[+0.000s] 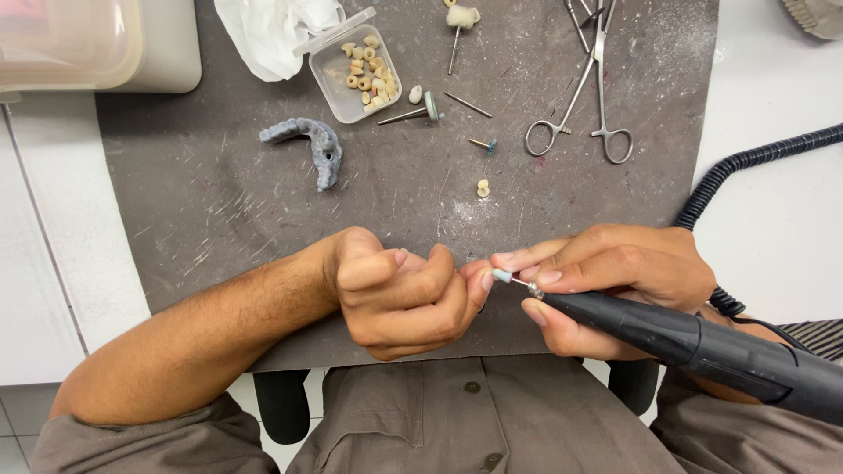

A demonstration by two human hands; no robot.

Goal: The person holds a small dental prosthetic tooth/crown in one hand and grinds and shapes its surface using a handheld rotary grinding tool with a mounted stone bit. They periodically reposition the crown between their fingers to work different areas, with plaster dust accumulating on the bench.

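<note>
My right hand (615,272) grips a black rotary handpiece (702,347) whose small pale-blue tip (503,276) points left. My left hand (399,294) is curled shut around a small piece that stays hidden between the fingertips, right at the tip of the tool. Both hands hover over the near edge of a scratched dark grey mat (219,211). A coiled black cord (746,167) runs from the handpiece off to the right.
On the mat lie a grey dental arch model (312,145), an open clear box of small tooth-shaped pieces (360,70), several burs and polishing points (417,110), a loose tooth piece (482,186), metal forceps (588,96) and crumpled white tissue (272,31). A plastic tub (97,44) stands far left.
</note>
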